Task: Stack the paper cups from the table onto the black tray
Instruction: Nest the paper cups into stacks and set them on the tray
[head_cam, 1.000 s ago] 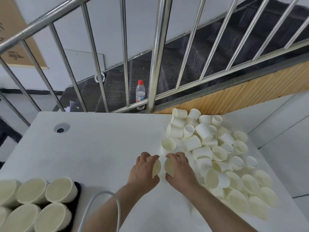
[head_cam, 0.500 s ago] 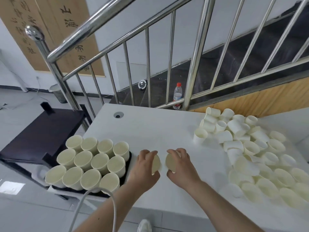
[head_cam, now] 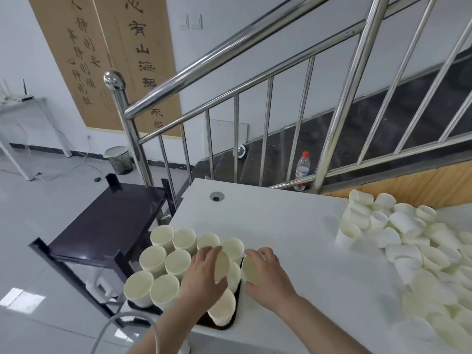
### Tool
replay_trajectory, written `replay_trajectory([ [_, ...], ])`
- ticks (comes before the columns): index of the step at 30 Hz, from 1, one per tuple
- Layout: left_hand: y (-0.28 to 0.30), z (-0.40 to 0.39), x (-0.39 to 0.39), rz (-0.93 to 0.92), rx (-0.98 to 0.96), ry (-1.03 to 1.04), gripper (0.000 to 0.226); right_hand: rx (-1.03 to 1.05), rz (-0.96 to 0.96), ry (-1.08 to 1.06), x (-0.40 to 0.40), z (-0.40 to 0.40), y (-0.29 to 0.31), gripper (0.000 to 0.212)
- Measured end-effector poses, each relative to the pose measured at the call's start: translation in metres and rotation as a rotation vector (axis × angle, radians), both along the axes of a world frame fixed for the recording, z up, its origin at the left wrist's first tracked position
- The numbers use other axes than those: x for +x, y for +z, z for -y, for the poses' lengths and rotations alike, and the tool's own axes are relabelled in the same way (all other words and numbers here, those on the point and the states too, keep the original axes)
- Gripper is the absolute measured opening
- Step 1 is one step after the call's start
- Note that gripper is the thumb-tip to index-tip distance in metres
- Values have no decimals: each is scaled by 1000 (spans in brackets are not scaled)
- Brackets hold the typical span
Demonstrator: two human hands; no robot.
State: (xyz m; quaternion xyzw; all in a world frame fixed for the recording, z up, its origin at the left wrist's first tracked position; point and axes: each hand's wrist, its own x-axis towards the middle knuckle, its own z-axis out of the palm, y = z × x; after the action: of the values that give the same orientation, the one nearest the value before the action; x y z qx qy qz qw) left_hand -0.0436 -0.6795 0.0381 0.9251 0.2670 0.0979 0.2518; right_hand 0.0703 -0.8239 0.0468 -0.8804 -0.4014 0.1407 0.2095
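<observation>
My left hand grips a white paper cup on its side, mouth facing me, above the stacked cups on the black tray. My right hand holds a second paper cup just right of the tray's edge. Several rows of upright cup stacks fill the tray at the table's front left corner. A loose heap of paper cups lies on the right side of the white table.
A black side table stands left of the white table. A steel stair railing runs behind, with a water bottle on the steps. One upright cup stands at the heap's left edge. A grey cable hangs near my left arm.
Both hands, each with a cup, moved left from the table's middle to the tray. My view swung left, bringing the tray and side table into sight.
</observation>
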Motion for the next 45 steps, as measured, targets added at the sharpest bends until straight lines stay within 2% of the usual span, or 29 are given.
replay_trajectory([
  [10, -13, -80, 3, -145, -9, -132, 72, -104, -10, -50, -15, -71, -7, 65],
  [20, -31, -87, 14, -274, 12, -265, 75, -198, -24, -118, -21, -82, -30, 73],
  [26, -35, -91, 15, -314, 71, -240, 62, -254, -3, -126, -18, -84, -39, 60],
  [35, -36, -89, 16, -338, 85, -219, 59, -250, -8, -109, -16, -84, -45, 57],
  [45, -11, -32, 46, -218, 95, -269, 53, -147, 50, -152, 8, -27, -16, 62],
])
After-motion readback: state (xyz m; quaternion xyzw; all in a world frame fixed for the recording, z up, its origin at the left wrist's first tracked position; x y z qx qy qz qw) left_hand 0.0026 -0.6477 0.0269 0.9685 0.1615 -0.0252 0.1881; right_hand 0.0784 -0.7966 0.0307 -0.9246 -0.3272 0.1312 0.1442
